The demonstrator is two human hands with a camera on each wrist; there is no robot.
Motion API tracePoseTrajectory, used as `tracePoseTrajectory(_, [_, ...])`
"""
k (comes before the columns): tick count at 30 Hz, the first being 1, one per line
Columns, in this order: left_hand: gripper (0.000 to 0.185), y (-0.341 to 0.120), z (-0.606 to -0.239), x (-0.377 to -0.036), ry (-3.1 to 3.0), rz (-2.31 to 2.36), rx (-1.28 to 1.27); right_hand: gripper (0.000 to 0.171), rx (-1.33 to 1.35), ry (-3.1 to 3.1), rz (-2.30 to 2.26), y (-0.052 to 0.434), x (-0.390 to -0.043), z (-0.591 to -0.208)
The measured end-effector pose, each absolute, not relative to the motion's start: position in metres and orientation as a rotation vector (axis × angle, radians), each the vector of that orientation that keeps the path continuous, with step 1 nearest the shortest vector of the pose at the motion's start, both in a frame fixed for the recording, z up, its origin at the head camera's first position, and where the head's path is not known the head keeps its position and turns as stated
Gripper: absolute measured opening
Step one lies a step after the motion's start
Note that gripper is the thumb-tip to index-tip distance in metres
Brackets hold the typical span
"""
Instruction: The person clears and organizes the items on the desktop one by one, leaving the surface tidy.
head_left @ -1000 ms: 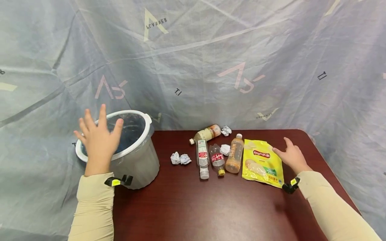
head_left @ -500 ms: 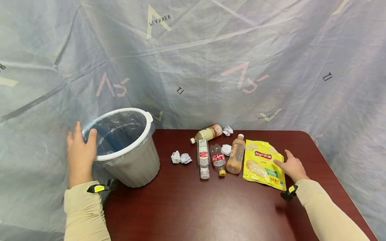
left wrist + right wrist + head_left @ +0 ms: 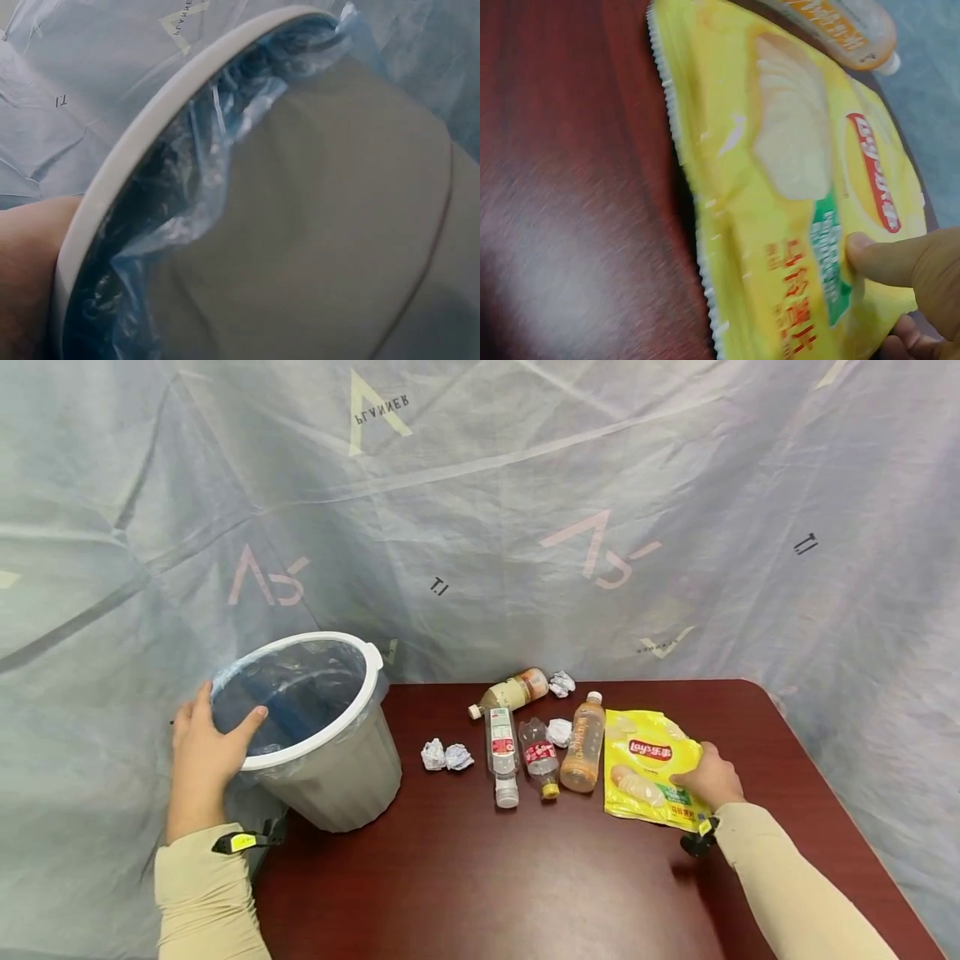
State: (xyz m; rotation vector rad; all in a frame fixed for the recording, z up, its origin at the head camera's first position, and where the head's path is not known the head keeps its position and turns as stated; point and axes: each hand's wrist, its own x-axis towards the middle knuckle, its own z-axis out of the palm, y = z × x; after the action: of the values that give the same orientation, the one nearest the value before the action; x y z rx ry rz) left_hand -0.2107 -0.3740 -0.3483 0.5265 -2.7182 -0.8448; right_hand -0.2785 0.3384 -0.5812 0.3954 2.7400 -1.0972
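right hand pinches chip bag (near corner) | left hand grips bin rim, far left

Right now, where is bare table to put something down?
The table is bare along its near edge, between the bin and the right hand. Also bare is the far right corner behind the chip bag. The bottles and paper balls crowd the middle.
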Motion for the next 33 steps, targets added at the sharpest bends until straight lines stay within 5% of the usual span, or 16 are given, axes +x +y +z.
tracePoseTrajectory(16, [0.097,-0.36,-0.347,-0.22,-2.76,-0.836,0.384,0.068,0.465,2.551,-1.312,0.36,-0.278,-0.571])
tracePoseTrajectory(33, [0.094,-0.36,-0.349,-0.226,-2.798,-0.824,0.318,0.069,0.442,2.324,-1.652,0.373,-0.282,-0.556])
